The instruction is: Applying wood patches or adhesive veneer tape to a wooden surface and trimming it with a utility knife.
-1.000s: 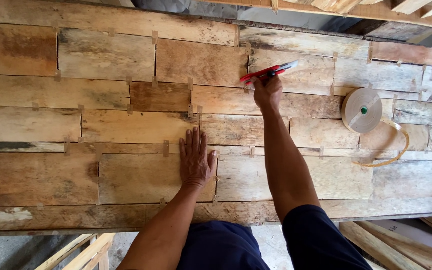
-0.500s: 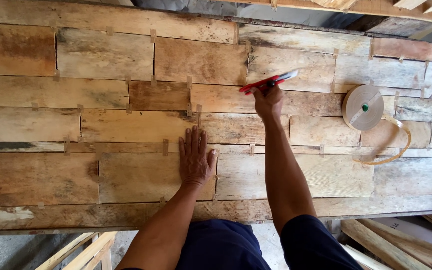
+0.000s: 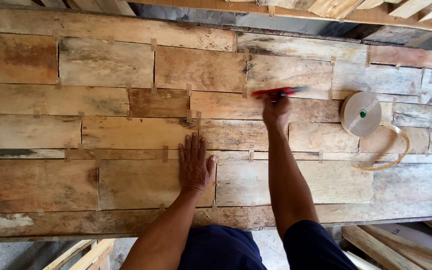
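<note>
Right hand (image 3: 276, 111) is closed on a light, stiff red tool (image 3: 276, 92); hold mid-handle. Left hand (image 3: 195, 165), flat and empty at 7 o'clock, presses the bench (image 3: 126, 65).

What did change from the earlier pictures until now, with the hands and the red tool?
The right hand keeps hold of the red-handled tool, which has turned: earlier its tip pointed up to the right, now it lies almost level across the boards. The left hand stays flat on the boards, and the tape roll has not moved.
</note>
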